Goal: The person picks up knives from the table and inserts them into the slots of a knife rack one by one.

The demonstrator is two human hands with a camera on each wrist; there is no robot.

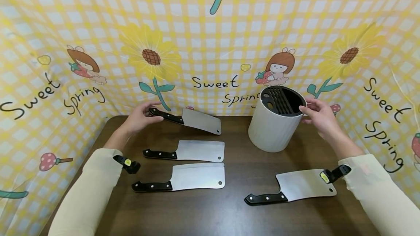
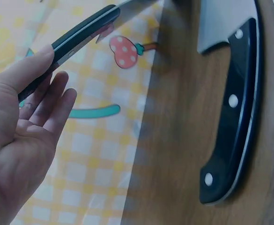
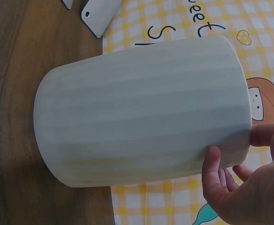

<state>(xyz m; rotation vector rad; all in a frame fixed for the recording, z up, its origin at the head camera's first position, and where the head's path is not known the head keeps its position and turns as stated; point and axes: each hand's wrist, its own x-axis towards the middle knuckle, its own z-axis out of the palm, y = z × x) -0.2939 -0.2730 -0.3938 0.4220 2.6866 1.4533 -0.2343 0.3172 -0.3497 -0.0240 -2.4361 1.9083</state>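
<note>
My left hand (image 1: 139, 117) holds the black handle of a cleaver (image 1: 201, 120) at the back left, thumb on one side and fingers on the other. That cleaver's handle end is raised and its blade tilts down toward the table. In the left wrist view the thumb lies along the handle (image 2: 87, 35). A white ribbed knife block (image 1: 273, 130) with a black slotted top (image 1: 279, 101) stands at the back right. My right hand (image 1: 321, 117) grips its upper right side near the rim, thumb in front. In the right wrist view, fingertips touch the ribbed wall (image 3: 141, 112).
Two cleavers lie flat in front of the held one: a middle cleaver (image 1: 201, 150) and a nearer cleaver (image 1: 198, 176). Another cleaver (image 1: 305, 184) lies front right, under my right wrist. Behind the brown table (image 1: 197, 214) hangs a yellow checked cloth (image 1: 203, 39).
</note>
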